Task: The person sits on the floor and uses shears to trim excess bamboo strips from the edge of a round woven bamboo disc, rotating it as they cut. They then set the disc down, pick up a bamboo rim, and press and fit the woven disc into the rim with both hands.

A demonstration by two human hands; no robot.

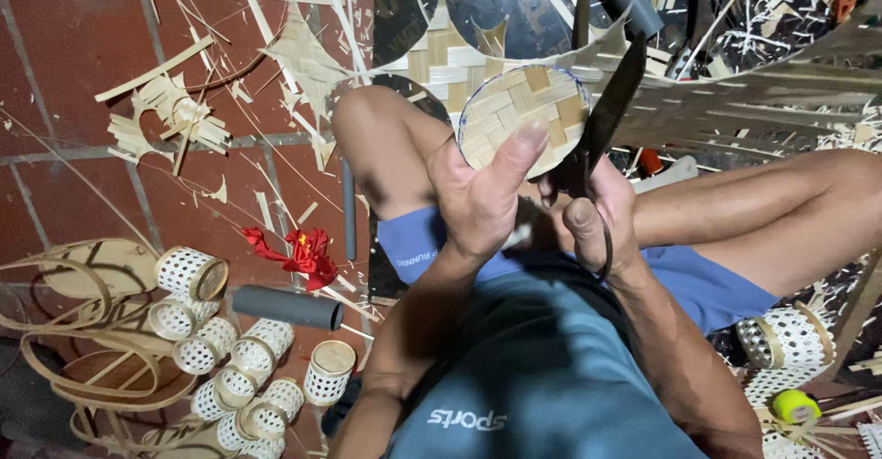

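bare red tiles left look passable; woven cylinders and, seemingly, bamboo scraps crowd the rest.

The woven disc sat above the left hand; the scissors stood just right of the disc, the small baskets lay far below-left, the tape roll far below-right

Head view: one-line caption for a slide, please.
Left hand holds a round woven bamboo disc while right hand trims its edge with large dark scissors.
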